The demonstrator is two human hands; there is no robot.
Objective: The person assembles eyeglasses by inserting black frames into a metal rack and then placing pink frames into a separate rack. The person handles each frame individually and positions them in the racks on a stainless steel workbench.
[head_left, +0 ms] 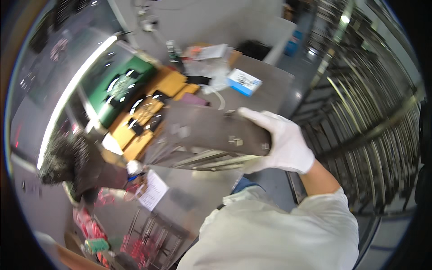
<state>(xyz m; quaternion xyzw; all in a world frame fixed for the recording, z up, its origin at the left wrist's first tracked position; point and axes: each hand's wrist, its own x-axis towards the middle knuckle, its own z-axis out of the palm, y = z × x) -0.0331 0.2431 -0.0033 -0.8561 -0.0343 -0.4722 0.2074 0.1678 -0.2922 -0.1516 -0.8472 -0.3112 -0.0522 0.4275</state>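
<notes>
My right hand [288, 141], in a white glove, grips the right end of a dark grey, flat-sided rectangular piece [202, 128]. The thumb lies along its top edge; the other fingers are mostly hidden behind and below it. Pale strips run along the piece's lower side, blurred by motion, and its exact kind cannot be made out. It is held up over the grey workbench [186, 184]. Far off at the lower left rim is my left hand [45, 243], also in white, smeared and partly cut off, so its fingers do not show.
A bright tube lamp [74, 96] arcs across the left, beside a green panel [121, 87] and yellow blocks [173, 83]. On the bench lie a blue-and-white box [244, 83] and a written sheet [153, 190]. A wire rack [153, 238] stands lower left; tall metal racking [360, 121] fills the right.
</notes>
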